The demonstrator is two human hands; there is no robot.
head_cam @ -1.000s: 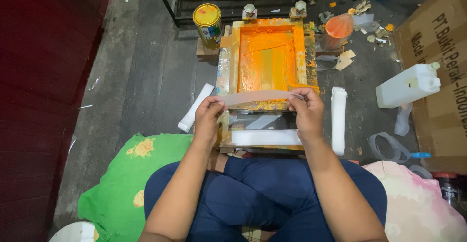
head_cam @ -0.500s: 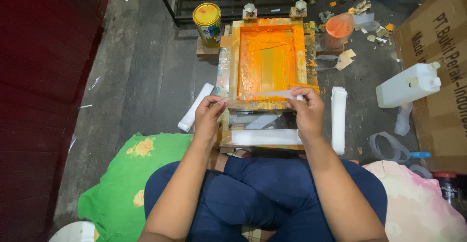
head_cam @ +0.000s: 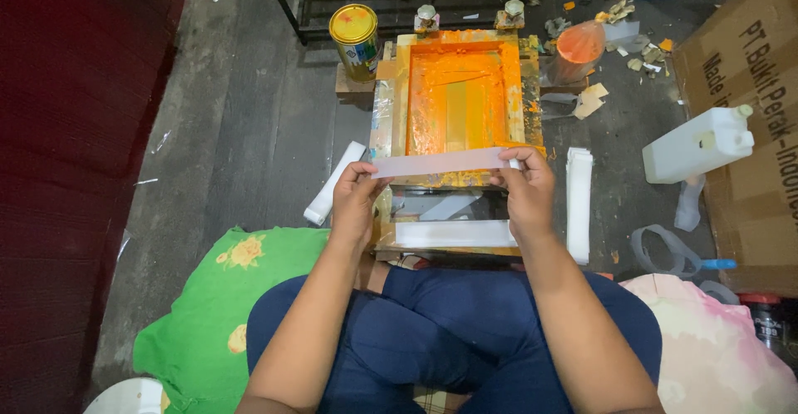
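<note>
Over the near edge of the printing frame (head_cam: 459,102), both hands hold one long white strip (head_cam: 440,163) level and stretched crosswise. The left hand (head_cam: 356,199) pinches the strip's left end between thumb and fingers; the right hand (head_cam: 524,191) pinches the right end the same way. The frame's inside is coated with orange ink. A second white strip (head_cam: 453,234) lies flat below the frame, near the knees. A stack of white strips (head_cam: 578,202) lies just beside the frame's right edge. A yellow can (head_cam: 354,38) stands at the frame's far left corner.
</note>
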